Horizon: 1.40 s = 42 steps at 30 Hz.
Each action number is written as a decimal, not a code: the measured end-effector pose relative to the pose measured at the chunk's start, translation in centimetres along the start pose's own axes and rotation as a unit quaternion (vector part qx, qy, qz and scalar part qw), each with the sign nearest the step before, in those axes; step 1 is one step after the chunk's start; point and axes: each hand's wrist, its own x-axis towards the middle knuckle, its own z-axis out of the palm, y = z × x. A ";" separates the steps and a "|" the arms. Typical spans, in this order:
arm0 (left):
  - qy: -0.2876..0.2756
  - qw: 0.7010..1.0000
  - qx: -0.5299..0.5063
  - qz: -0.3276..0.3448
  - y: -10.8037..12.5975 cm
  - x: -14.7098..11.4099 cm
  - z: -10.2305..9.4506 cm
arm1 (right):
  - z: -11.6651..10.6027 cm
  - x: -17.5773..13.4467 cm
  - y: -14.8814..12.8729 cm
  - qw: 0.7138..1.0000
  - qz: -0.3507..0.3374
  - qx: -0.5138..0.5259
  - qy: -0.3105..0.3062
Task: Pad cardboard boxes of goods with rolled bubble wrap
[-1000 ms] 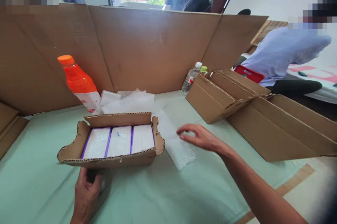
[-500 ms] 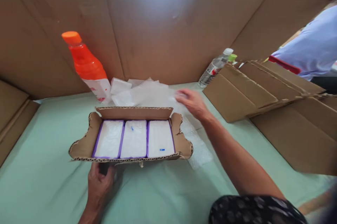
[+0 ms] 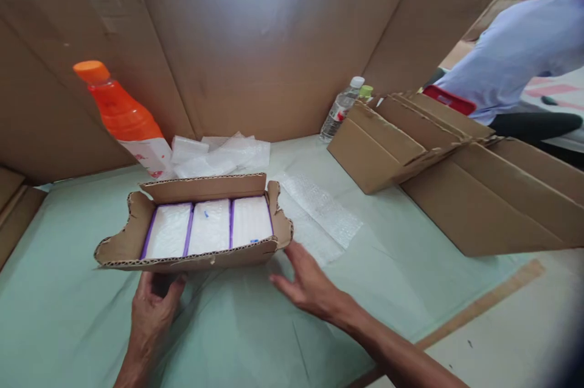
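Facing upward, the open box stretches sideways.

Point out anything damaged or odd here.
The cardboard box around the three white packs looks damaged: its rim is ragged with exposed corrugation, notably along the side walls, as if torn or roughly cut.

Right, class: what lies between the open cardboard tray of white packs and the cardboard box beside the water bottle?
Bubble wrap, nearer the cardboard tray, then green cloth up to the cardboard box, as the head view shows.
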 end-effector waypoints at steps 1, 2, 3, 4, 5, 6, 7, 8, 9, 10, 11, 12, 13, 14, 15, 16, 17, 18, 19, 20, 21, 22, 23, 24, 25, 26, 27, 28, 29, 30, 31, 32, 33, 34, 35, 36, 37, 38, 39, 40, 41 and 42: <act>0.002 1.000 0.005 -0.004 0.3 0.2 0.1 | 1.1 0.9 -0.6 1.000 0.003 0.019 -0.003; 0.005 1.000 0.009 -0.004 0.6 0.5 0.2 | 1.9 2.0 -1.0 0.999 0.009 0.035 0.005; 0.011 1.000 0.013 -0.002 0.9 0.8 0.5 | 2.4 3.0 -1.1 0.999 0.014 0.050 0.018; 0.017 1.000 0.015 0.005 1.2 1.2 0.8 | 2.5 3.9 -1.0 0.998 0.016 0.062 0.027; 0.021 1.000 0.013 0.015 1.5 1.6 1.3 | 2.5 4.6 -0.8 0.997 0.013 0.069 0.029; 0.021 0.999 0.009 0.026 1.8 2.0 1.7 | 2.2 5.2 -0.5 0.997 0.008 0.069 0.028; 0.020 0.999 0.001 0.036 2.0 2.4 2.1 | 1.8 5.5 -0.1 0.998 0.002 0.057 0.027; 0.015 0.999 -0.010 0.046 2.2 2.7 2.4 | 1.3 5.7 0.3 0.999 -0.005 0.035 0.027; 0.004 0.998 -0.024 0.051 2.1 2.9 2.6 | 0.6 5.6 0.9 0.999 -0.011 0.002 0.031; -0.008 0.998 -0.039 0.053 2.0 2.9 2.8 | -0.1 5.3 1.6 0.998 -0.014 -0.041 0.042; -0.016 0.997 -0.054 0.051 1.8 2.8 2.7 | -0.9 4.9 2.4 0.994 -0.012 -0.092 0.059; -0.018 0.996 -0.069 0.047 1.4 2.5 2.6 | -1.7 4.4 3.3 0.986 -0.001 -0.145 0.076; -0.014 0.996 -0.082 0.041 1.0 2.1 2.4 | -2.5 3.9 4.3 0.976 0.018 -0.197 0.090; -0.004 0.995 -0.091 0.031 0.6 1.5 2.1 | -3.2 3.5 5.4 0.964 0.042 -0.241 0.101; 0.006 0.995 -0.094 0.019 0.3 0.8 1.7 | -3.9 3.2 6.5 0.953 0.066 -0.274 0.109; 0.014 0.996 -0.089 0.006 0.0 0.0 1.3 | -4.5 3.1 7.6 0.945 0.085 -0.294 0.114; 0.015 0.997 -0.077 -0.008 -0.1 -0.9 1.0 | -5.1 3.1 8.5 0.940 0.097 -0.304 0.119; 0.014 0.998 -0.059 -0.018 -0.1 -1.8 0.6 | -5.7 3.2 9.3 0.938 0.103 -0.305 0.127; 0.013 0.999 -0.038 -0.021 0.0 -2.8 0.4 | -6.3 3.3 9.8 0.937 0.104 -0.303 0.137; 0.012 1.000 -0.020 -0.019 0.2 -3.7 0.2 | -6.9 3.5 9.9 0.937 0.103 -0.300 0.148; 0.009 1.000 -0.008 -0.014 0.4 -4.6 0.1 | -7.4 3.5 9.8 0.935 0.103 -0.297 0.161; -0.001 1.000 -0.002 -0.009 0.7 -5.5 0.1 | -7.9 3.5 9.3 0.934 0.098 -0.293 0.178; -0.023 1.000 -0.008 -0.008 1.1 -6.3 0.2 | -8.3 3.2 8.6 0.933 0.081 -0.289 0.198; -0.059 0.998 -0.030 -0.011 1.5 -7.0 0.4 | -8.4 2.7 7.5 0.932 0.050 -0.286 0.216; -0.103 0.992 -0.068 -0.020 1.8 -7.6 0.6 | -8.3 1.9 6.3 0.931 0.007 -0.283 0.229; -0.150 0.981 -0.117 -0.034 2.2 -8.0 0.8 | -7.8 0.9 4.9 0.930 -0.045 -0.281 0.233; -0.193 0.965 -0.171 -0.052 2.5 -8.3 1.0 | -6.9 -0.2 3.5 0.928 -0.100 -0.279 0.224; -0.225 0.946 -0.221 -0.071 2.8 -8.5 1.2 | -5.7 -1.5 2.2 0.928 -0.148 -0.277 0.199; -0.247 0.929 -0.259 -0.091 3.0 -8.6 1.3 | -4.2 -2.8 0.9 0.930 -0.185 -0.273 0.161; -0.261 0.918 -0.277 -0.109 3.0 -8.7 1.4 | -2.4 -4.1 -0.1 0.933 -0.210 -0.267 0.119; -0.271 0.913 -0.279 -0.124 3.0 -8.7 1.4 | -0.5 -5.3 -1.0 0.936 -0.226 -0.259 0.076; -0.277 0.913 -0.268 -0.132 3.0 -8.8 1.3 | 1.4 -6.3 -1.8 0.937 -0.236 -0.254 0.044; -0.277 0.919 -0.247 -0.136 2.8 -8.9 1.1 | 3.2 -7.1 -2.3 0.938 -0.238 -0.253 0.019; -0.275 0.927 -0.217 -0.136 2.6 -9.0 0.9 | 4.7 -7.7 -2.8 0.938 -0.232 -0.257 -0.002; -0.271 0.936 -0.183 -0.131 2.4 -9.1 0.6 | 5.9 -8.1 -3.3 0.938 -0.223 -0.265 -0.022; -0.267 0.944 -0.148 -0.122 2.3 -9.2 0.4 | 6.7 -8.2 -3.7 0.937 -0.211 -0.276 -0.043; -0.261 0.952 -0.115 -0.110 2.1 -9.3 0.2 | 7.1 -8.1 -4.2 0.935 -0.198 -0.287 -0.066; -0.255 0.959 -0.085 -0.094 2.1 -9.3 0.1 | 7.3 -7.9 -4.7 0.932 -0.184 -0.298 -0.091; -0.245 0.965 -0.061 -0.075 2.0 -9.3 0.1 | 7.3 -7.5 -5.2 0.928 -0.174 -0.307 -0.116; -0.231 0.971 -0.040 -0.054 2.0 -9.2 0.1 | 7.1 -7.0 -5.7 0.924 -0.166 -0.314 -0.140; -0.214 0.976 -0.020 -0.033 1.9 -9.0 0.1 | 6.7 -6.5 -6.1 0.920 -0.160 -0.319 -0.165; -0.196 0.981 0.000 -0.013 1.7 -8.9 0.2 | 6.3 -6.0 -6.5 0.914 -0.157 -0.321 -0.191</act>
